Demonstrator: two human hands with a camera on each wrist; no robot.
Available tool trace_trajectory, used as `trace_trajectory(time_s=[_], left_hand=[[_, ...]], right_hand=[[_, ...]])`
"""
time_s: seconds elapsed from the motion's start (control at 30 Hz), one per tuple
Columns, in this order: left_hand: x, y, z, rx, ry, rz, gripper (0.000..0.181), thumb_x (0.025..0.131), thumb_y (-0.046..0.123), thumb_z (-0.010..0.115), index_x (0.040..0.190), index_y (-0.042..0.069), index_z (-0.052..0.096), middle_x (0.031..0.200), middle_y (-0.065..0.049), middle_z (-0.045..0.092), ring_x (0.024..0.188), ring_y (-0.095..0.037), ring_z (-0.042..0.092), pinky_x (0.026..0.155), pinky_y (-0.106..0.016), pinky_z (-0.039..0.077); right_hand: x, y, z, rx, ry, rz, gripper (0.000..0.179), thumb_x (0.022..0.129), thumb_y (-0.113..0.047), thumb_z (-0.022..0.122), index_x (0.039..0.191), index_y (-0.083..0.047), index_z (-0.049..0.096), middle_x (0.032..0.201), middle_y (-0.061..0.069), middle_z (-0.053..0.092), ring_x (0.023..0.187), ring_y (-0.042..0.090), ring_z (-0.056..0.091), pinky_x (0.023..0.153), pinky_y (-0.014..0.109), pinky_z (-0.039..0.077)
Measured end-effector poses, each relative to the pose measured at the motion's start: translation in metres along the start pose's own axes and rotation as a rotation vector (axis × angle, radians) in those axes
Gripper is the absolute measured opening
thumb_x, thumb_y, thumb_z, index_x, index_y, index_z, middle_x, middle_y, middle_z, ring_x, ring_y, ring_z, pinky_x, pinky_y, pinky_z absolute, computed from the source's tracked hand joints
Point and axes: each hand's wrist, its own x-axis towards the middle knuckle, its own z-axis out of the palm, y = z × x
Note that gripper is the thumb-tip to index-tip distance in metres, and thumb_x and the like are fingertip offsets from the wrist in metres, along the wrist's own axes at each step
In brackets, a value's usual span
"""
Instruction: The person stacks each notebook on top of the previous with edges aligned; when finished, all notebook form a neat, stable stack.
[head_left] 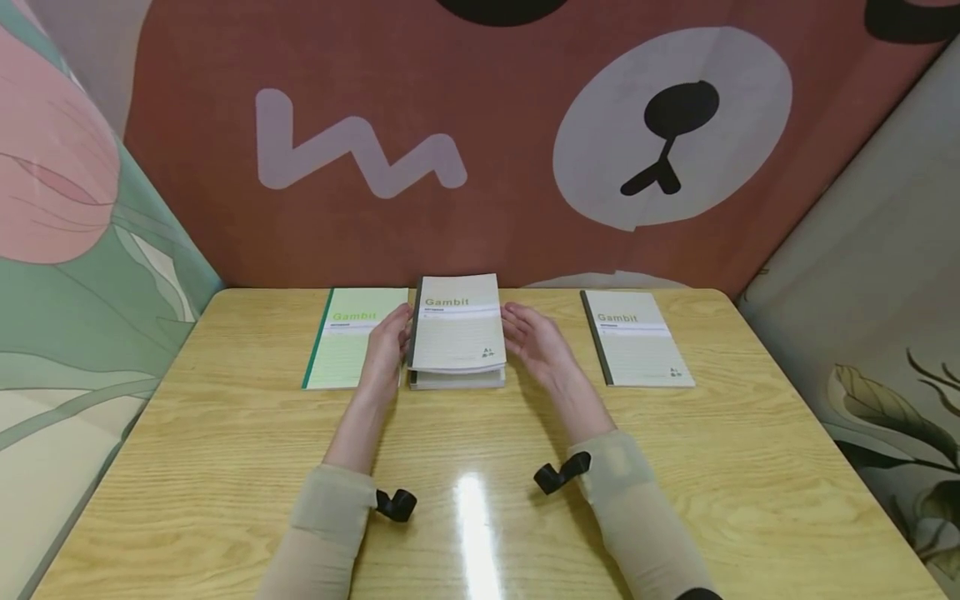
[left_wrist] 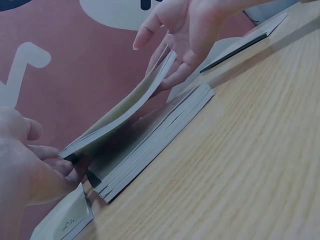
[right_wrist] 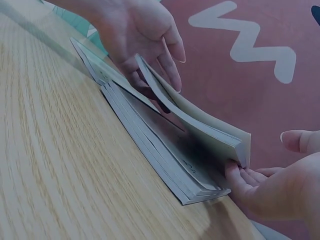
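A notebook with a pale cover and dark spine, marked "Gambit", is raised at a tilt over a stack of notebooks on the table. The fingers of my left hand lie under its spine side, thumb off the cover. At the opposite side my right hand supports it with fingers beneath the edge, the thumb also standing apart. The raised notebook bows a little between the hands, and a gap shows over the stack. Beside my left hand lies a green notebook, partly covered by it.
Another pale notebook with a dark spine lies flat to the right. The wooden table meets a reddish cloth backdrop at its far edge. Patterned cloths hang on both sides. Each sleeve carries a black wrist device.
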Motion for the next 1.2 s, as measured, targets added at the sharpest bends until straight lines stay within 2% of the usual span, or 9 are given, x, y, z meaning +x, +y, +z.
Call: trace_trajectory(time_s=[0.23,0.37,0.6,1.03,1.2], left_hand=[[0.0009,-0.0001,-0.0002,0.026,-0.01,-0.009,0.054,0.112,0.029,0.033,0.162,0.008,0.03,0.169,-0.005,0.033,0.155,-0.021,0.032,0.131,-0.037,0.026],[0.0011,0.0009,0.001,0.031,-0.003,-0.023,0.055,0.112,0.031,0.035,0.162,0.008,0.031,0.168,-0.005,0.036,0.155,-0.021,0.034,0.129,-0.038,0.029],[0.0015,0.0005,0.0023,0.043,0.019,-0.045,0.055,0.11,0.03,0.038,0.161,0.009,0.034,0.166,-0.006,0.039,0.153,-0.022,0.036,0.129,-0.038,0.029],[0.0018,-0.001,0.0028,0.059,0.023,0.0,0.055,0.11,0.029,0.038,0.159,0.004,0.036,0.166,-0.01,0.039,0.152,-0.024,0.038,0.129,-0.037,0.029],[0.0022,-0.0014,0.0025,0.066,0.044,-0.007,0.054,0.109,0.028,0.038,0.158,0.004,0.038,0.165,-0.009,0.041,0.151,-0.023,0.04,0.128,-0.036,0.03]], right_hand=[[0.0029,0.0015,-0.0002,-0.04,0.001,-0.007,0.057,0.109,-0.018,0.043,0.158,0.006,0.025,0.167,0.021,0.03,0.157,0.031,0.031,0.132,0.044,0.023],[0.0043,0.0032,0.0006,-0.076,0.023,-0.009,0.061,0.107,-0.017,0.047,0.159,0.006,0.023,0.166,0.022,0.031,0.156,0.031,0.031,0.132,0.043,0.023],[0.0051,0.0061,0.0016,-0.16,0.022,-0.028,0.067,0.107,-0.016,0.046,0.161,0.009,0.015,0.167,0.024,0.029,0.157,0.032,0.03,0.132,0.04,0.023],[0.0,0.0074,0.0064,-0.257,0.006,-0.064,0.069,0.105,-0.014,0.05,0.16,0.009,0.016,0.171,0.021,0.019,0.158,0.032,0.026,0.132,0.039,0.023],[-0.0018,0.0087,0.0083,-0.288,0.006,-0.068,0.067,0.105,-0.012,0.052,0.16,0.009,0.019,0.17,0.021,0.022,0.158,0.032,0.027,0.132,0.039,0.024]])
